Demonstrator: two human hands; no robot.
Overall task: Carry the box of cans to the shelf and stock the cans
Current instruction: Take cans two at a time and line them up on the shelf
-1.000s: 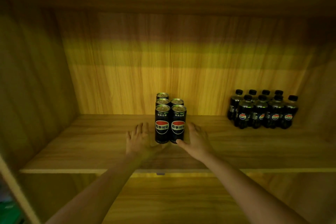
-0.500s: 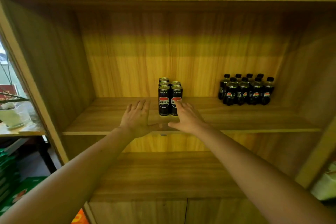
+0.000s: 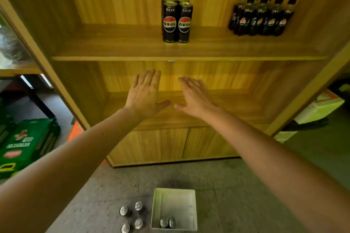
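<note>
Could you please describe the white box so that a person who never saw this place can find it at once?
Start at the tall wooden cabinet and look down to the grey floor before its lower doors. An open white box stands there, two cans inside. Four loose cans stand on the floor to its left; it alone among them is square, white and open-topped.

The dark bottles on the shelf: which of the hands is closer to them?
Right. The right hand hangs below and left of the bottles; the left hand is farther left, below the cans on the shelf. Both are open and empty.
</note>
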